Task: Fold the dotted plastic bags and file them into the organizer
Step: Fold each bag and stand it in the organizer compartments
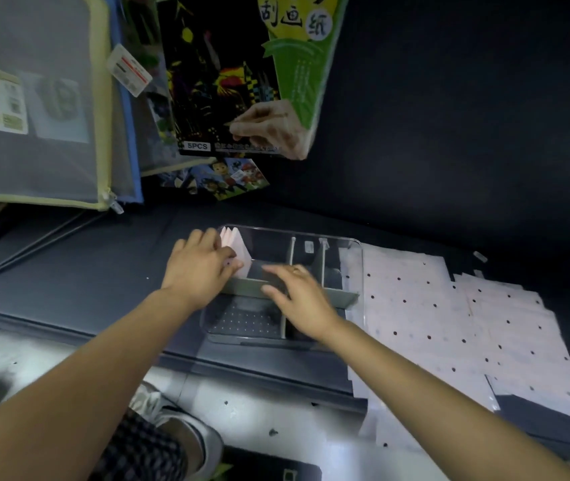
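Observation:
A clear plastic organizer with grey dividers stands on the dark shelf in the middle. Several folded pink dotted bags stand upright in its far left compartment. My left hand rests against that stack, thumb and fingers on a folded bag at its front. My right hand hovers over the grey cross divider with fingers spread and relaxed, holding nothing. Flat unfolded dotted bags lie in an overlapping pile to the right of the organizer, some hanging over the shelf's front edge.
Mesh zip pouches and a scratch-art paper pack hang above the shelf at left and centre. A dark back wall rises behind the shelf. Below the shelf edge are a pale floor and my shoe.

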A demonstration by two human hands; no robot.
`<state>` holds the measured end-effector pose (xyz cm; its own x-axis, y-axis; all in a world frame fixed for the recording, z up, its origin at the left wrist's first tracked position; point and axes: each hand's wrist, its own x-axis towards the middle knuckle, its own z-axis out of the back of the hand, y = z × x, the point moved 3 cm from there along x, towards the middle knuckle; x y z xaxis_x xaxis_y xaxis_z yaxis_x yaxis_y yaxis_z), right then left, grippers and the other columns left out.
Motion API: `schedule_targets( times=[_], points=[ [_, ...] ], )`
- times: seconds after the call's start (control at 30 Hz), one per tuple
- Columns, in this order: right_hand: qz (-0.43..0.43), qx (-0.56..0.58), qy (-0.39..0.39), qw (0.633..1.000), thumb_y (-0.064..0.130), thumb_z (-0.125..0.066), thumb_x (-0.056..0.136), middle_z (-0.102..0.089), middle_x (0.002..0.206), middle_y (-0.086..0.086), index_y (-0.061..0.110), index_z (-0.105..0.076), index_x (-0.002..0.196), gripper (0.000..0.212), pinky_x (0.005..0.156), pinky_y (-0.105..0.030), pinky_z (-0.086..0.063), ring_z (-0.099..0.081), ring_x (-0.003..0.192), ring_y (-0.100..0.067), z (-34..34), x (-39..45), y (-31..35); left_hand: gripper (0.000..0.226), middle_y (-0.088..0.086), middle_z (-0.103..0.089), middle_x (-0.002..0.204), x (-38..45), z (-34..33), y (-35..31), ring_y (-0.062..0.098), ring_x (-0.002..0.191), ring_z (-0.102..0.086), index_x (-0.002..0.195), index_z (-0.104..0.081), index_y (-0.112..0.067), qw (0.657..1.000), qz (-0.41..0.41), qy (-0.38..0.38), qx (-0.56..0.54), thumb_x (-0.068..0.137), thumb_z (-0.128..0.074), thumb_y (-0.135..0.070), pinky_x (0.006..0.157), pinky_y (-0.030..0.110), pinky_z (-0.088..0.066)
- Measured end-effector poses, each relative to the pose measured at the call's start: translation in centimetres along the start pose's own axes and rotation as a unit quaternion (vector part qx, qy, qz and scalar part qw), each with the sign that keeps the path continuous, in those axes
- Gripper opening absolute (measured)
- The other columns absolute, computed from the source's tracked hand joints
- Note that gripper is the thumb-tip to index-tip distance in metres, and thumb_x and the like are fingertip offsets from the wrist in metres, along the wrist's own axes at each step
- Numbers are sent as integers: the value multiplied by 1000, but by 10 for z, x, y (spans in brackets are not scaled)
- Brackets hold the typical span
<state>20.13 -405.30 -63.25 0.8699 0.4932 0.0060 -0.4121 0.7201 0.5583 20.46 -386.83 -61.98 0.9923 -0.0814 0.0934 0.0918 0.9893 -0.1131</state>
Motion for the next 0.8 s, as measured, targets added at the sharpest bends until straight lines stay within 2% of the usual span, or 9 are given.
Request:
schedule_targets(
  times=[0.1, 0.27, 0.33, 0.43, 0.5, 0.57, 0.6, 0.7, 0.8],
  points=[
    [-26, -16, -34, 999, 31, -52, 95, -58, 126, 0, 19, -52, 130, 37, 97, -24, -34, -46, 119, -15, 39, -58, -48, 33, 7, -50, 110, 0, 7, -17, 30, 103, -41, 108, -68, -21, 999, -25, -21, 10, 92, -50, -43, 82, 41, -32],
    [-137, -85, -18, 987, 29, -65, 87, -56, 121, -1, 14, -56, 123, 40, 86, -18, -34, -52, 110, -19, 89, -179, -143, 20, 11, -57, 92, -12, 18, -96, 33, 87, -52, 93, -72, -10, 980, -160, -72, -95, 89, -63, -28, 75, 43, -40],
    [-172, -112, 42, 978, 37, -70, 82, -53, 121, -1, 14, -54, 122, 49, 86, -18, -33, -51, 112, -20, 91, -225, -170, 20, 9, -59, 92, -25, 10, -139, 30, 87, -55, 94, -70, -10, 965, -222, -21, -136, 91, -60, -27, 76, 40, -45],
    [-172, -172, 129, 961, 52, -73, 72, -49, 128, -1, 15, -51, 125, 68, 98, -25, -34, -47, 118, -19, 80, -276, -197, 28, 2, -58, 111, -56, -24, -201, 21, 105, -53, 111, -64, -17, 935, -296, 113, -158, 96, -49, -36, 87, 33, -44],
    [-148, -215, 112, 959, 47, -82, 61, -55, 121, -3, 13, -58, 115, 68, 97, -31, -42, -54, 111, -21, 73, -292, -203, 39, -1, -49, 134, -80, -52, -234, 17, 124, -42, 130, -52, -22, 916, -326, 188, -139, 95, -48, -40, 98, 29, -39],
    [-114, -230, 49, 965, 33, -91, 51, -63, 102, -3, 13, -64, 95, 55, 82, -30, -54, -64, 92, -21, 71, -293, -205, 59, 0, -26, 154, -100, -77, -256, 17, 141, -22, 145, -32, -22, 903, -333, 246, -110, 93, -51, -42, 113, 29, -22],
    [-99, -227, 21, 969, 26, -92, 52, -64, 96, -3, 13, -64, 87, 47, 74, -28, -55, -65, 84, -21, 72, -291, -205, 69, 0, -13, 158, -108, -88, -263, 17, 144, -11, 149, -21, -21, 902, -328, 266, -94, 92, -53, -44, 117, 29, -11],
    [-70, -206, 10, 976, 18, -86, 63, -64, 89, -3, 11, -64, 77, 26, 65, -26, -51, -64, 79, -22, 78, -285, -212, 86, 0, 5, 160, -122, -108, -270, 16, 146, 5, 152, -4, -22, 909, -307, 277, -59, 88, -57, -46, 116, 29, 8],
    [-60, -167, 56, 982, 22, -72, 82, -64, 93, -1, 9, -66, 82, 14, 73, -24, -47, -58, 87, -18, 84, -284, -220, 83, -3, 2, 160, -123, -111, -273, 15, 146, 4, 151, -7, -25, 919, -298, 252, -55, 88, -59, -42, 113, 27, 14]
  ],
)
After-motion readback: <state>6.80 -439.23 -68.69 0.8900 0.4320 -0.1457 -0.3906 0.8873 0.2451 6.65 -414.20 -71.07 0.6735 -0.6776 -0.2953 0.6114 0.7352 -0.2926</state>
